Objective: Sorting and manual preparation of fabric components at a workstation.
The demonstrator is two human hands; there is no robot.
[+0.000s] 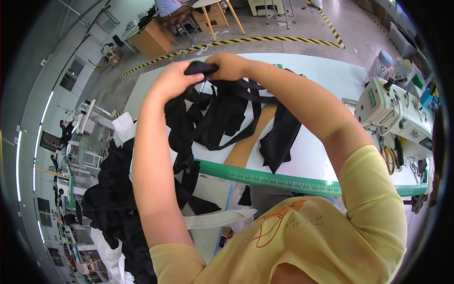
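Both my arms reach forward over a white table. My left hand (pixel 174 81) is closed on a folded piece of black fabric (pixel 200 69), its thumb pressed along the near side. From the other side my right hand (pixel 230 66) grips the same piece, with most of its fingers hidden behind the cloth. Below the hands, black fabric strips and cut pieces (pixel 226 113) lie loosely tangled on the table. A pointed black piece (pixel 280 142) rests to their right, beside a tan strip (pixel 250 137).
A green ruler edge (pixel 279 181) runs along the white table's (pixel 317 142) front. At the right stand a white sewing machine (pixel 395 111), scissors (pixel 390 160) and a clear bottle (pixel 380 65). Heaped black fabric (pixel 116 203) hangs at the left. Another person (pixel 171 10) sits beyond the table.
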